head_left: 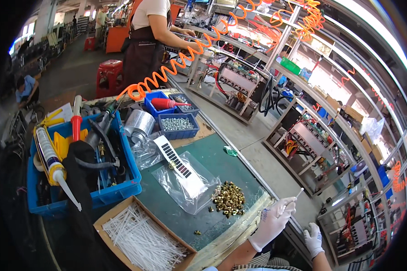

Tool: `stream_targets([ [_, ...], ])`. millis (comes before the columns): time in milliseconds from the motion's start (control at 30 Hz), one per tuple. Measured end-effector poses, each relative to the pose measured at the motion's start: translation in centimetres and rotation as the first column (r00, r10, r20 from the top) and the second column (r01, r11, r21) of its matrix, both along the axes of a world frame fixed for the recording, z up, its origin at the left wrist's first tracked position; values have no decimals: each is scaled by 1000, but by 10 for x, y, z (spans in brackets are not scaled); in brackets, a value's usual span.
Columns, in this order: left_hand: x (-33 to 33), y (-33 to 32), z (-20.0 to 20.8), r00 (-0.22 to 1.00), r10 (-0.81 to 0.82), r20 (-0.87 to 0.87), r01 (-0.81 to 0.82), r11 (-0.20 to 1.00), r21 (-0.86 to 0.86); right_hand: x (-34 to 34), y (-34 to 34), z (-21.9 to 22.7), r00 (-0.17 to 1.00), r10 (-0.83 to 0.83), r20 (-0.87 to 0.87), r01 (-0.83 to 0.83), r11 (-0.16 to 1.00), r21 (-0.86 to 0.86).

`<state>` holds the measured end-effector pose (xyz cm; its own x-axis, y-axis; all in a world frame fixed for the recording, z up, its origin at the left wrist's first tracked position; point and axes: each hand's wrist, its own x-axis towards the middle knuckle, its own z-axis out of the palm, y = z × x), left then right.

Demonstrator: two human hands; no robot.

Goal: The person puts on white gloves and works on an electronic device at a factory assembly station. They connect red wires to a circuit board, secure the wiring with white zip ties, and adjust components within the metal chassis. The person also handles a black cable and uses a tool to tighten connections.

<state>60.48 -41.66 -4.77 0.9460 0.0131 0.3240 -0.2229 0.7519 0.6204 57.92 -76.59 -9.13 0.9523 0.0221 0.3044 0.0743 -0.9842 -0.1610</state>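
My left hand, in a white glove, is raised past the bench's right edge. Its fingers are closed on a thin white stick, whose pale tip sticks up beyond them; I cannot make out its exact kind. Lower and to the right is my right hand, also gloved, with its fingers curled in; whatever they hold, if anything, is hidden. Closest to the left hand on the bench lies a heap of small brass-coloured fittings. Beside it rests a clear plastic bag with a white printed strip on top.
A cardboard box of white cable ties stands at the near left of the green bench mat. Behind it are a blue tool crate and blue bins of screws. Racks with wired units line the right; a person stands beyond.
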Motion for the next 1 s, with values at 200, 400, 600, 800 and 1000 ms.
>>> stream_targets([
  [200, 2, -3, -2, 987, 152, 40, -155, 985, 75, 7, -16, -22, 999, 0, 40, 1, 999, -38],
  [400, -2, 0, 7, 992, 118, -42, -114, 990, 85, 5, -13, -25, 997, -12, 80, 11, 1000, 9],
  [600, 0, 1, 3, 987, 141, -78, -128, 979, 158, 2, -6, -36, 987, -21, 160, 20, 1000, 7],
  [800, 3, 3, -1, 985, 149, -84, -117, 946, 303, 4, -11, -44, 979, -46, 198, 46, 999, 2],
  [1000, 2, 6, 0, 984, 136, -116, -88, 934, 347, 13, -4, -44, 979, -55, 197, 49, 998, 35],
])
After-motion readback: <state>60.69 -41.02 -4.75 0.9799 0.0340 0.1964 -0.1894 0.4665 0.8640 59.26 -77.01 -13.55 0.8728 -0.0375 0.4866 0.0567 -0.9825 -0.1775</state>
